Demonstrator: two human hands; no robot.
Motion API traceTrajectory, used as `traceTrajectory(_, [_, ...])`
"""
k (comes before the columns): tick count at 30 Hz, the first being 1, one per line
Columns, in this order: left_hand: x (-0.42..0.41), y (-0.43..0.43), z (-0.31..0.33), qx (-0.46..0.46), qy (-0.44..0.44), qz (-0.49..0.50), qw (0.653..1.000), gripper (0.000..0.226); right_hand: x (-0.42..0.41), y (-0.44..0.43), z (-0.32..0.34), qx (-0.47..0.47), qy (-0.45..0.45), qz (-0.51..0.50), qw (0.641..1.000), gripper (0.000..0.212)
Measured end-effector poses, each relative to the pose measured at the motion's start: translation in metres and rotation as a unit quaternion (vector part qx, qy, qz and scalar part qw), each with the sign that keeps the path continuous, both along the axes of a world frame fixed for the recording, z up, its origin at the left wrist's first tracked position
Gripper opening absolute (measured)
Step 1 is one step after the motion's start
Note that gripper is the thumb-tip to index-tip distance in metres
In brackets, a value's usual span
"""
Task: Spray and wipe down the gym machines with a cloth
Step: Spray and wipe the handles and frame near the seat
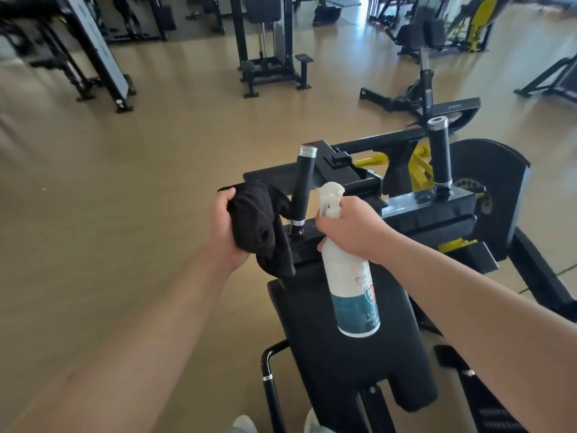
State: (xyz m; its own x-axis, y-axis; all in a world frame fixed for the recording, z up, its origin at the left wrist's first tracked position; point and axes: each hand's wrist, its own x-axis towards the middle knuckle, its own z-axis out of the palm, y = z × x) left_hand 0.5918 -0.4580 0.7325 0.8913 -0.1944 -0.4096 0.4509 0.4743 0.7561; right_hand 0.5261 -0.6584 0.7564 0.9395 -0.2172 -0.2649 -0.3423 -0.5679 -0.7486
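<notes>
A tan, glossy floor (140, 182) runs through a wide gym hall, with black weight machines (268, 42) standing far back and a yellow-framed one (480, 20) in the far right corner. Close below the camera stands a black machine (421, 210) with a padded seat (343, 354) and two upright handles capped in silver, the left handle (301, 185) and the right handle (440, 154). The left hand (224, 229) reaches forward with its grip closed round a bunched black cloth (259, 226), which hangs down just beside the base of the left handle and over the machine's frame. The right hand (352, 226) has its grip wrapped round the neck of a white spray bottle (352, 292) with a teal label, held tilted above the seat; its nozzle (331, 195) points left toward the left handle, close to it. The bottle and right forearm cover part of the seat and frame. A dark rounded panel (493, 189) rises on the right of the machine, and pale shoe tips (246, 425) show at the bottom edge.
</notes>
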Motion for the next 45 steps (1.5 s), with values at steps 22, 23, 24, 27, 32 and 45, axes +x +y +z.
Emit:
traceTrajectory(22, [0.031, -0.033, -0.014, 0.493, -0.276, -0.227, 0.794, 0.028, 0.007, -0.010, -0.001, -0.037, 0.004, -0.030, 0.999, 0.026])
traceTrajectory(23, [0.026, -0.039, -0.012, 0.497, -0.285, -0.203, 0.794, 0.026, 0.007, -0.010, -0.002, -0.039, 0.004, -0.027, 0.999, 0.024])
traceTrajectory(24, [0.023, -0.048, -0.011, 0.497, -0.291, -0.181, 0.797, 0.023, 0.007, -0.010, -0.002, -0.037, 0.003, -0.025, 0.999, 0.023])
traceTrajectory(27, [0.021, -0.069, -0.008, 0.467, -0.277, -0.132, 0.829, 0.013, 0.005, -0.012, -0.003, -0.020, -0.012, -0.032, 0.999, 0.023])
traceTrajectory(32, [0.033, -0.079, 0.001, 0.408, -0.285, -0.104, 0.861, 0.011, 0.002, -0.018, -0.007, -0.030, -0.004, -0.022, 0.999, 0.026])
traceTrajectory(45, [0.040, -0.077, 0.011, 0.398, -0.303, -0.219, 0.838, 0.014, -0.008, -0.031, -0.027, 0.006, 0.011, -0.050, 0.999, 0.019])
